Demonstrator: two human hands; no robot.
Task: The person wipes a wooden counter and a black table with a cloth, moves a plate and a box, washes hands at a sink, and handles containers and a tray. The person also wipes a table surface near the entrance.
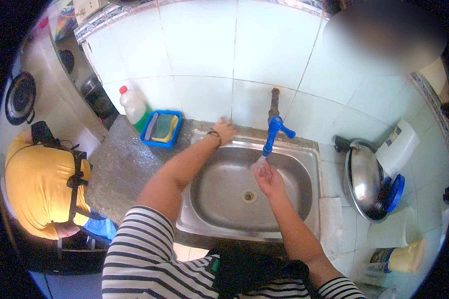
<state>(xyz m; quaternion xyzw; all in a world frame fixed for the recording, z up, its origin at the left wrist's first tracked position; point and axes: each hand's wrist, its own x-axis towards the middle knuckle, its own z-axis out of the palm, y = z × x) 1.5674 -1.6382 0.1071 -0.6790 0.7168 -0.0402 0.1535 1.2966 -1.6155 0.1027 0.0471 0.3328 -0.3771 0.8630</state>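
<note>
Water runs from a blue plastic faucet onto my right hand, which is cupped palm up with nothing in it, over the stainless steel sink. My left hand, slightly blurred, is at the sink's back left rim near the tiled wall; its fingers are apart and it holds nothing. A dark band circles that wrist. Left of it, a blue plastic tray holds a green and yellow sponge and a greyish bar-shaped item. The sink's round drain is uncovered.
A bottle with green liquid stands behind the tray on the concrete counter. Metal bowls or pans and white and blue containers are at the right. A cloth lies beside the sink. Another person in yellow is at the left.
</note>
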